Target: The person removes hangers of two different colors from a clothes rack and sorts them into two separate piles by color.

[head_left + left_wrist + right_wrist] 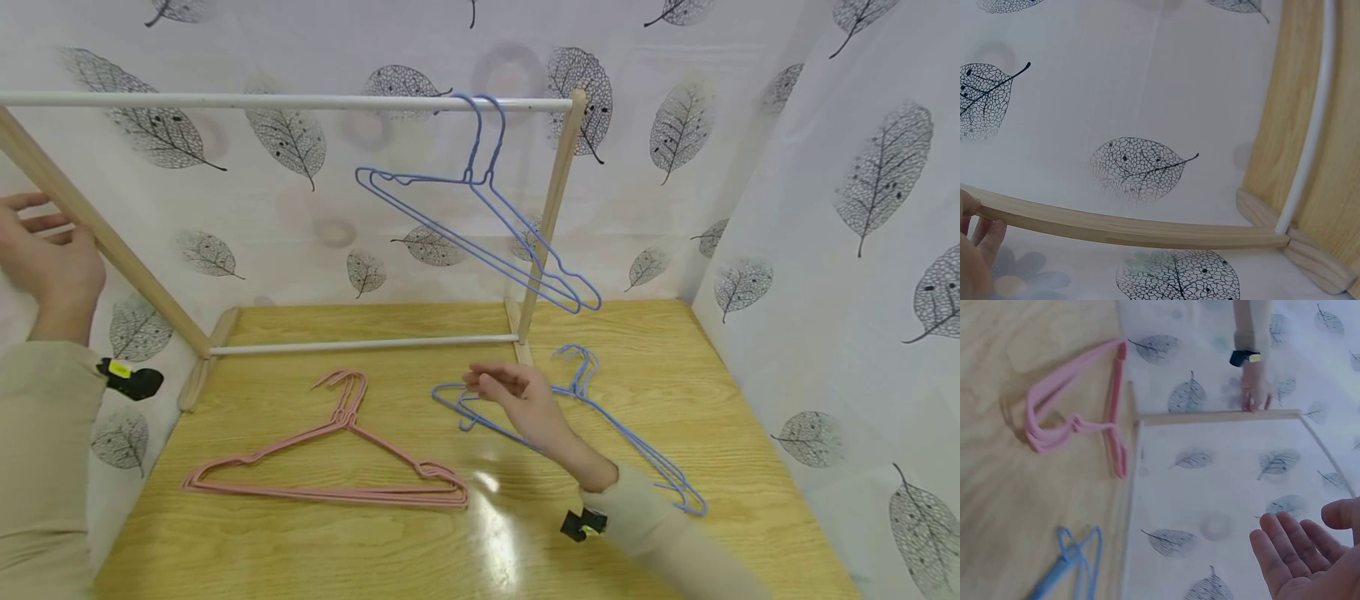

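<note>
My left hand (56, 258) holds the wooden left post (112, 237) of a clothes rack, thumb on one side and fingers on the other, as the left wrist view shows. Two blue hangers (480, 225) hang by their hooks from the rack's white top rail (285, 102), near its right end. Above the table, my right hand (528, 408) is empty, its fingers loosely extended; in the head view it overlaps several blue hangers (637, 442) lying on the wood. To its left lies a stack of pink hangers (322, 497), hooks toward the rack.
A lower white bar (360, 343) joins the rack's feet at the back of the wooden table (300, 554). The right post (555, 200) stands near the blue hangers. Leaf-patterned sheeting (810, 333) covers the walls behind and at the sides.
</note>
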The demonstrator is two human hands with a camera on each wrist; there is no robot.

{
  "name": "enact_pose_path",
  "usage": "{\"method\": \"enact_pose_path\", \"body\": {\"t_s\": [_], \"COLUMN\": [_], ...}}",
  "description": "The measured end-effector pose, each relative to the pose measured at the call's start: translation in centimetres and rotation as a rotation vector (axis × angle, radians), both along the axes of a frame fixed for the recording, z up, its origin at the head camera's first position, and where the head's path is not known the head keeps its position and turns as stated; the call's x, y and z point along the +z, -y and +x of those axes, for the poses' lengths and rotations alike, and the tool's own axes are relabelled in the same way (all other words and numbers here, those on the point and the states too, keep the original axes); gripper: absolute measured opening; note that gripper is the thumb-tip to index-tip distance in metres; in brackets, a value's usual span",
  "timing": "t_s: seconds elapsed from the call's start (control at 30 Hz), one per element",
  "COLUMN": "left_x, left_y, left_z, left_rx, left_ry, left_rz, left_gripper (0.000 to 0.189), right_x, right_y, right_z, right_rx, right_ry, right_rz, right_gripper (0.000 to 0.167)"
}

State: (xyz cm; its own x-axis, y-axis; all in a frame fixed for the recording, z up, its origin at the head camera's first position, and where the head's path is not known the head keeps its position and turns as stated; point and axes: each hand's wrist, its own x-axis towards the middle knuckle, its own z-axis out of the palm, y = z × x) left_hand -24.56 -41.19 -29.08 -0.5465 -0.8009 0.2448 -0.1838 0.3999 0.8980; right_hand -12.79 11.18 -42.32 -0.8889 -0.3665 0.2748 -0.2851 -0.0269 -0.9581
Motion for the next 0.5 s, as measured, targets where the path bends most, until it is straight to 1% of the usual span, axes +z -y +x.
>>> {"method": "enact_pose_path", "body": {"t_s": [0.2, 0.37, 0.5], "left_x": [0.4, 0.9, 1.1], "left_y": [-0.4, -0.8, -1.2], "left_z": [0.3, 0.5, 0.6], "left_rx": [0.006, -0.001, -0.007], "left_ry": [0.03, 0.067, 0.07], "left_rz": [-0.002, 0.011, 0.03], "left_gripper": [0.046, 0.046, 0.047], "right_x": [2.8, 4.9, 6.2], "right_y": [-1.8, -3.3, -4.2], "right_z": [-1.1, -2.1, -2.8], "right_rx": [-0.087, -0.129, -0.159], "right_ry": [-0.03, -0.104, -0.157], "right_rz": [-0.016, -0.059, -0.098], "right_gripper": [0.031, 0.031, 0.03]}}
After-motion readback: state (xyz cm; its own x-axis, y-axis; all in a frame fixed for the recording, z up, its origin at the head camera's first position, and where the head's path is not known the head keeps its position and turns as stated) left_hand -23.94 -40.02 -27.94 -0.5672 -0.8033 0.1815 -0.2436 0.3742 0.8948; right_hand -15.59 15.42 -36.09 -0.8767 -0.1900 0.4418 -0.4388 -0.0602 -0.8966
